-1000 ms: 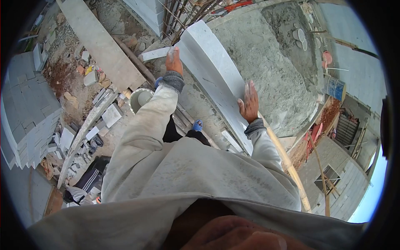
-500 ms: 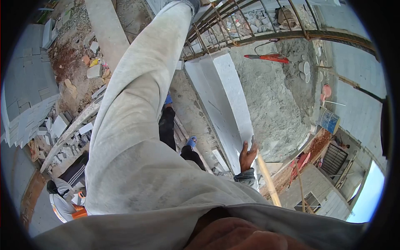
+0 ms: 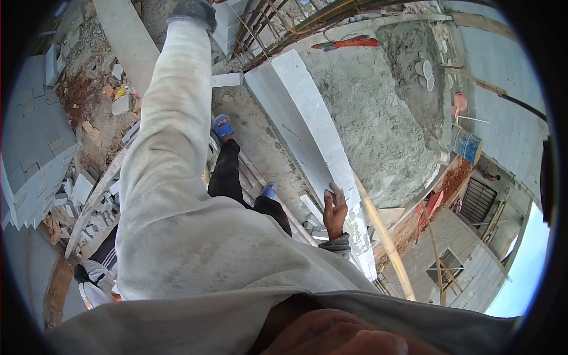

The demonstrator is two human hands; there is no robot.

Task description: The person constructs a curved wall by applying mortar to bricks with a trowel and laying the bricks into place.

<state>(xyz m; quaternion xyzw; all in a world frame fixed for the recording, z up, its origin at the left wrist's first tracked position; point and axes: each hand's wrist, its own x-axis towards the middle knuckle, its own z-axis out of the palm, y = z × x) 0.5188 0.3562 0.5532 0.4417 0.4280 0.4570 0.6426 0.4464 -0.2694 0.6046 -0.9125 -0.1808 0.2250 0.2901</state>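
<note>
My left arm reaches far forward in a pale, dirt-stained sleeve [image 3: 171,112] with a grey cuff [image 3: 195,13]. Only a sliver of my left hand [image 3: 218,1] shows at the top edge, so its fingers are hidden. A pale block face [image 3: 228,26] lies just beside that cuff. My right hand [image 3: 335,212] is open and empty, fingers loosely curved. It overlaps the side of a low white block wall [image 3: 313,112], near the wall's top edge. Below me are my feet in blue sandals [image 3: 222,126].
Right of the wall spreads rough grey mortar [image 3: 367,118] with a red-handled tool [image 3: 346,43] on it. Rebar [image 3: 266,29] runs along the top. A bamboo pole [image 3: 384,236], a blue barrel [image 3: 467,144] and stacked blocks [image 3: 32,136] stand around. Another person [image 3: 97,278] is at lower left.
My left arm has swung left and stretched further forward, and a short block by the wall's end is now fully visible. My right hand has shifted left and back from the wall's top.
</note>
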